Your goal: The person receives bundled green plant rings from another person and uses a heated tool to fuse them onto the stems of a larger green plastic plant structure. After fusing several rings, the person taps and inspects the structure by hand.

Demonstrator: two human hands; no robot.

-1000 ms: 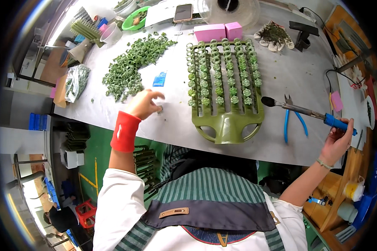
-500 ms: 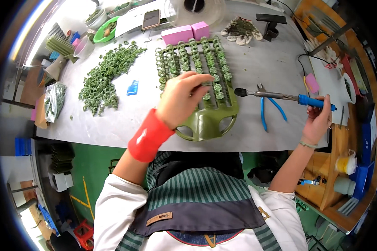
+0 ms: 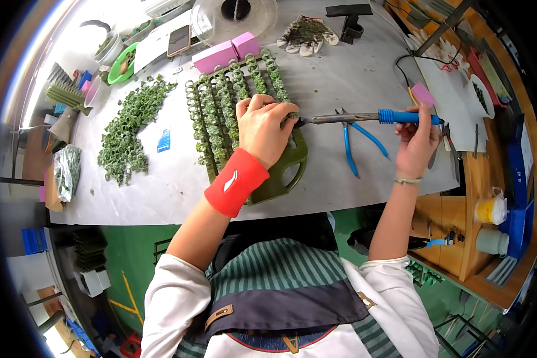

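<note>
My left hand [image 3: 263, 128], with a red wristband, is over the near part of an olive-green rack [image 3: 298, 156]. Its fingers are pinched together by the dark tip of a soldering iron [image 3: 346, 118]; what lies between them is hidden. Rows of small green ring-like pieces [image 3: 211, 119] line the rack's bars. My right hand [image 3: 417, 134] grips the iron by its blue handle, the shaft pointing left toward my left fingertips. Under the shaft lie pliers [image 3: 350, 149] with blue handles, apart from both hands.
Left of the rack spreads a heap of loose green pieces [image 3: 125, 134] beside a blue packet [image 3: 164, 141]. Behind it stand pink blocks [image 3: 214, 56], a phone [image 3: 179, 40] and a clear round tub [image 3: 262, 18]. A stained glove [image 3: 307, 36] and a black stand [image 3: 350, 27] are at the back right.
My right hand has brought the soldering iron leftward, its tip now at my left fingertips. My left hand has closed into a pinch there. The rack appears turned and farther left in view.
</note>
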